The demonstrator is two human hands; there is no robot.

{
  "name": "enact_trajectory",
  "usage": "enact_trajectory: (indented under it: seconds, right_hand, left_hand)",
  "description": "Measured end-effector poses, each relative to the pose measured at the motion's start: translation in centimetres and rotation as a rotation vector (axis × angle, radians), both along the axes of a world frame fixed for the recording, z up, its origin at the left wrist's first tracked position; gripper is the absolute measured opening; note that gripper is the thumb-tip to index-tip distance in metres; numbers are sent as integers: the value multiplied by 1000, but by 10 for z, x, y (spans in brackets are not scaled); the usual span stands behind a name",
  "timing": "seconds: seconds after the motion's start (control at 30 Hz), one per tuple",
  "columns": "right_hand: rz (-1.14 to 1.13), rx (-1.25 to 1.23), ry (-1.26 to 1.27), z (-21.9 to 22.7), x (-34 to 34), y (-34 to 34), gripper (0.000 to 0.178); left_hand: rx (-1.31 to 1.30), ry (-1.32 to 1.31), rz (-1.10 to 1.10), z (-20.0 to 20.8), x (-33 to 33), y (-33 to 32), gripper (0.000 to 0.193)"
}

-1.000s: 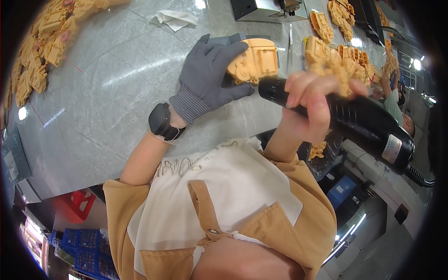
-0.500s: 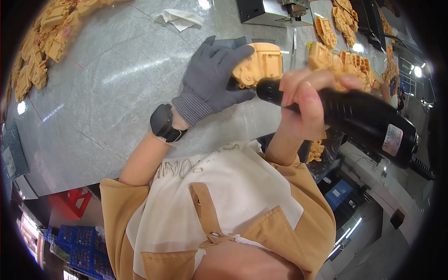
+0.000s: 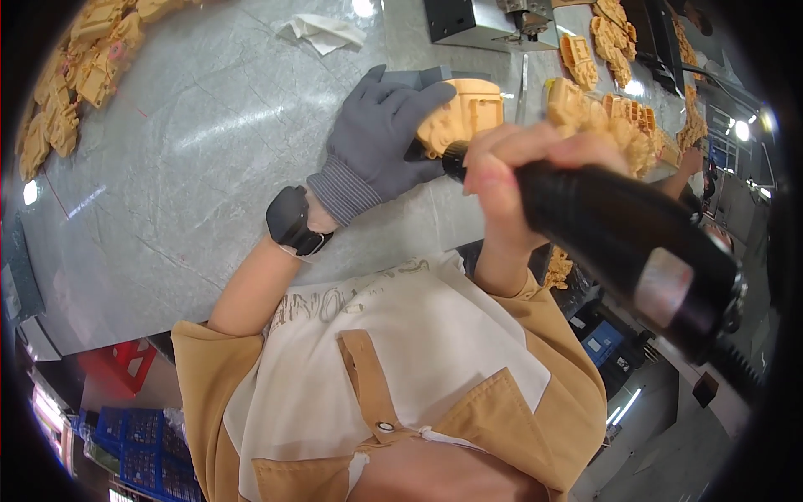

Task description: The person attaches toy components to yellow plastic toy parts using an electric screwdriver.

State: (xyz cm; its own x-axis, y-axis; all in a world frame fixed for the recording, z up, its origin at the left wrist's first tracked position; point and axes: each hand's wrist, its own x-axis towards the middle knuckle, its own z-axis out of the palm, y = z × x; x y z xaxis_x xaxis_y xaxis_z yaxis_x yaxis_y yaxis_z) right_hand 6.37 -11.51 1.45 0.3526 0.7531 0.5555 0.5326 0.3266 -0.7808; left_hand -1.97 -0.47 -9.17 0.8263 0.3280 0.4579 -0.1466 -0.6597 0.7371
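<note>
My left hand point(image 3: 372, 138), in a grey knit glove, is closed around the left side of an orange-yellow moulded plastic housing point(image 3: 478, 107). Behind its fingers shows part of a dark grey block point(image 3: 405, 78); how the housing sits against it is hidden. My bare right hand point(image 3: 510, 171) grips a black electric screwdriver point(image 3: 623, 222), tilted with its rear end toward the lower right. The screwdriver's nose reaches the housing's lower edge, close to my left thumb. Its bit and the exact contact point cannot be seen.
Heaps of similar orange parts lie at the far left point(image 3: 92, 63) and right point(image 3: 602, 113). A crumpled white cloth point(image 3: 322, 33) rests on the grey table point(image 3: 209, 201). A metal device point(image 3: 473, 23) stands at the back. The screwdriver's coiled cord point(image 3: 738, 368) trails lower right.
My right hand has moved slightly left with the screwdriver, bringing its nose closer to the housing. The tool's rear end has swung down and nearer. My left hand keeps its place.
</note>
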Motion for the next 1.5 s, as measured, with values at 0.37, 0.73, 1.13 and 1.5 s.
enact_trajectory:
  seconds: [0.37, 0.73, 1.13, 1.5]
  right_hand:
    - [-575, 502, 221, 40, 115, 34, 49]
    - [-458, 211, 190, 29, 96, 23, 51]
    - [-348, 311, 334, 20, 13, -23, 53]
    - [-370, 283, 383, 9, 23, -22, 49]
  left_hand:
    - [-7, 105, -28, 10, -4, -4, 73]
    - [-33, 112, -23, 9, 3, -2, 75]
    - [23, 82, -4, 4, 0, -2, 75]
    - [24, 64, -12, 3, -2, -6, 74]
